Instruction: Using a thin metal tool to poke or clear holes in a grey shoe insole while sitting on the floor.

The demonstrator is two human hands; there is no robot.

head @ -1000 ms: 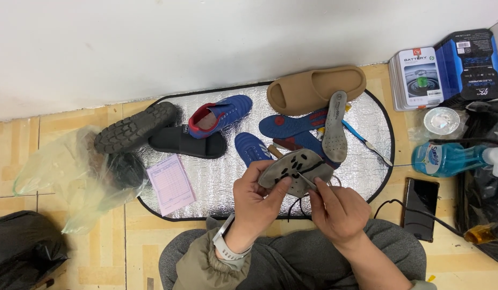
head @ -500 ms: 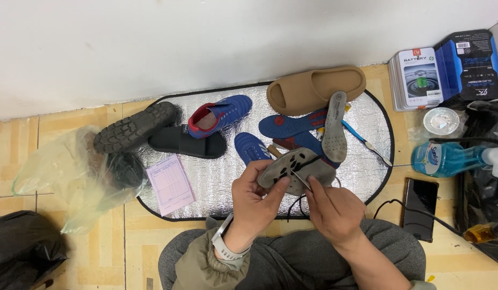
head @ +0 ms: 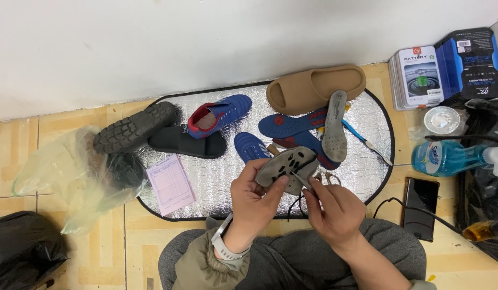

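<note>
Over my lap, my left hand (head: pixel 254 196) grips a worn grey perforated shoe sole (head: pixel 285 167), while my right hand (head: pixel 335 207) pinches a thin metal needle (head: pixel 299 180) against it. Beyond, loose shoes lie on a silver foil mat (head: pixel 217 182). A crumpled clear plastic bag (head: pixel 61 177) on the floor holds something dark.

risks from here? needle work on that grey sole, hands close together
1. The right hand works a thin metal tool into the grey sole right beside the left hand thumb; a slip could likely prick it.
2. Dark thread hangs loose under the sole, between the hands, and might snag or tangle.
3. Scissors lie just behind the right hand on the silver mat, partly hidden; a blind reach could catch them.
</note>
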